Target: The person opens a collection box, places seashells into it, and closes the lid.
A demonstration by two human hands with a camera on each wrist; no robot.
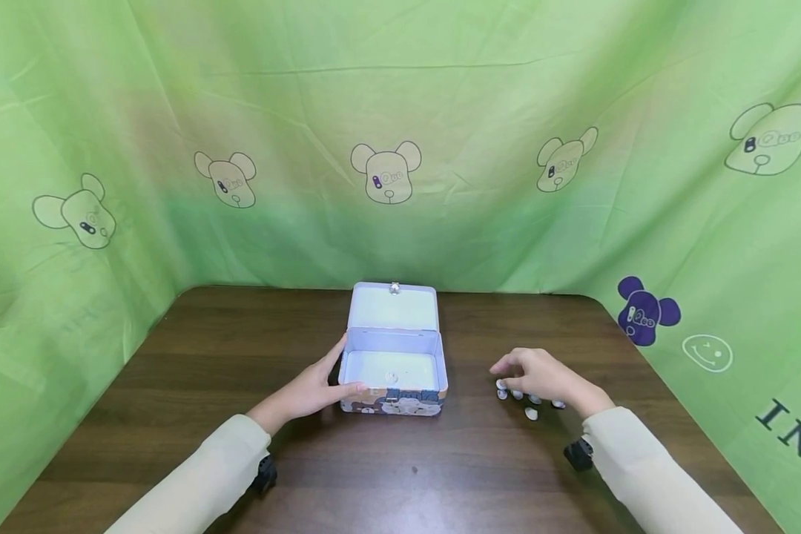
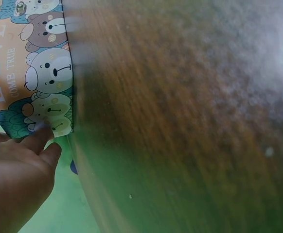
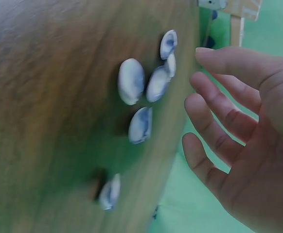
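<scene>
A tin box [image 1: 394, 404] with bears printed on its side stands with its lid [image 1: 395, 308] raised. My left hand [image 1: 312, 387] holds its left side, thumb over the front rim and fingers along the side wall. In the left wrist view, fingertips touch the printed wall [image 2: 46, 73]. One small pale shell [image 1: 391, 377] lies inside the box. My right hand [image 1: 541, 374] hovers over several white shells with bluish insides, one being a shell [image 1: 531, 414] nearest the front. In the right wrist view its fingers are spread and slightly bent, with nothing between them, beside the shells [image 3: 131, 81].
Everything stands on a dark wooden table [image 1: 240, 334]. A green curtain [image 1: 294, 185] with bear heads hangs behind and on both sides of it. A small metal clasp [image 1: 394, 288] sits at the top of the lid.
</scene>
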